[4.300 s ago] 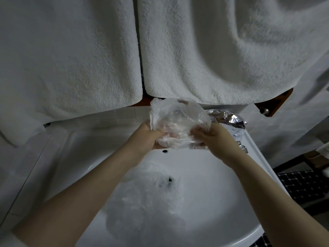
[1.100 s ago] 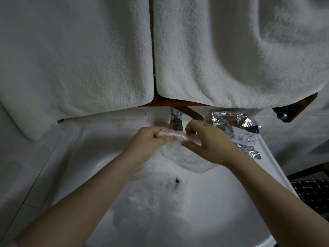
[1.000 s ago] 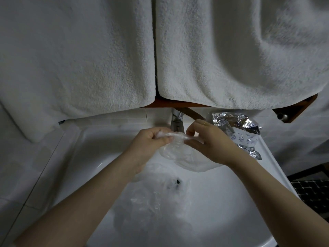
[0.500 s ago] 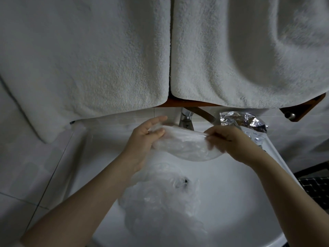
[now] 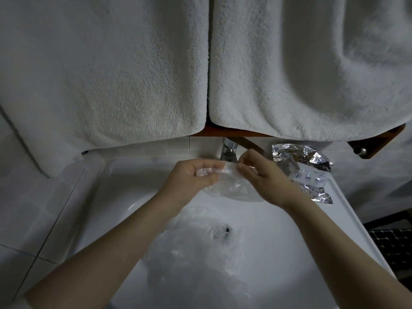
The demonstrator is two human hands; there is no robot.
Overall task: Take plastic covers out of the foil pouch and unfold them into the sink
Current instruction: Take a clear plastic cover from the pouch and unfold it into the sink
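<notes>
Over a white sink (image 5: 278, 237), seen from above: left hand (image 5: 191, 177) and right hand (image 5: 265, 177) raised side by side just in front of the faucet (image 5: 228, 150), sharing one clear plastic cover (image 5: 231, 188). Left hand curled, fingers folded over a bunched strip of the cover's edge, thumb closing in from below. Right hand pinching the same edge between thumb and fingertips (image 5: 242, 167), remaining fingers bent and lifted above the film. Gathered rim stretched in a short band between the two grips; rest of the cover sagging below as a loose, translucent pouch, hanging above the basin's back slope, only partly spread. Whether its lowest fold touches the porcelain, not possible to tell.

Lower in the basin, a heap of crumpled plastic covers (image 5: 196, 248) lying across the bottom, partly veiling the dark drain (image 5: 226, 229), under the left forearm. On the sink's right rear ledge, just beside the right hand, the crinkled foil pouch (image 5: 301, 161), lying flat with printed symbols on a pale panel, touched by neither hand.

Above, two white towels hanging edge to edge: left towel (image 5: 100, 74) and right towel (image 5: 312, 68), filling the upper half of the view, lower hems ending just over the faucet, a brown wooden shelf (image 5: 376, 141) showing beneath them at right. Pale tiled counter (image 5: 33, 208) to the left of the basin; dark tiled floor (image 5: 392, 244) at far right.
</notes>
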